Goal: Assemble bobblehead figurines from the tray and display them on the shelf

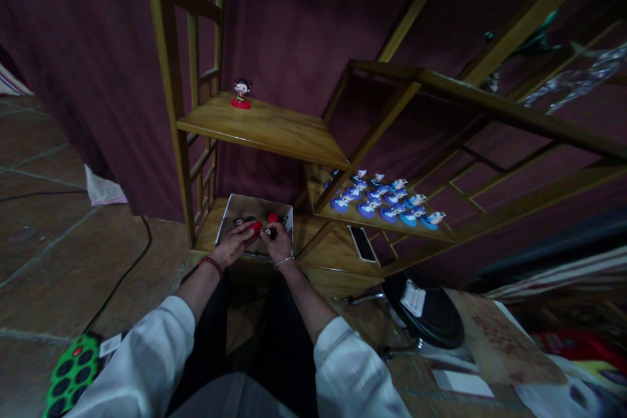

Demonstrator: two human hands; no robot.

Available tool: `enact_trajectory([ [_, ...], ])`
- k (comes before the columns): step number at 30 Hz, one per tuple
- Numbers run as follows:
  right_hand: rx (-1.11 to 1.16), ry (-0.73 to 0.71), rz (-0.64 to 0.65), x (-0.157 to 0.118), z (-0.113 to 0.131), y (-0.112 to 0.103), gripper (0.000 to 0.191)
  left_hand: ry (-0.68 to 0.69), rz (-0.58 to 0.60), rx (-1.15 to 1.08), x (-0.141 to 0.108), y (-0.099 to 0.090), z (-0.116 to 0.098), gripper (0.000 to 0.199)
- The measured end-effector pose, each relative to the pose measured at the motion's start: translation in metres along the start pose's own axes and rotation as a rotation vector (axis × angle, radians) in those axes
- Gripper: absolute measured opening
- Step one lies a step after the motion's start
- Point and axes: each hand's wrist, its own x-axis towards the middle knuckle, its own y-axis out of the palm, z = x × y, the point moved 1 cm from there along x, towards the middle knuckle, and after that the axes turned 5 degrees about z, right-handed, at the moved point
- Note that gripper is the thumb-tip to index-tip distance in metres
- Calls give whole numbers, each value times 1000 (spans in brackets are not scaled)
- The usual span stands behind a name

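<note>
Over an open white box (228,210) on the lower shelf, both hands come together on one small figurine. My left hand (235,245), with a dark red bead bracelet at the wrist, has its fingers closed on the figurine's round red base (256,228). My right hand (278,245), wearing a light bangle, pinches the figurine's dark-haired end, partly covered by the fingers. Behind the hands, more small figurines with red and black parts lie in the box, among them a red piece (273,217). One black-haired figurine (241,91) stands upright on a red base on the shelf above.
Several purple-and-blue figurines (377,199) stand in rows on the middle shelf (337,214). A phone (362,243) lies on the lower shelf to the right. The lattice wooden frame (166,65) rises at left. A black round stool (431,313) is at lower right, a green object (73,372) at lower left.
</note>
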Motion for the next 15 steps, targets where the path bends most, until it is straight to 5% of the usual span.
enact_trajectory([
  [15,132,61,-7,5,-21,8,20,-16,74,-5,0,-1,-3,39],
])
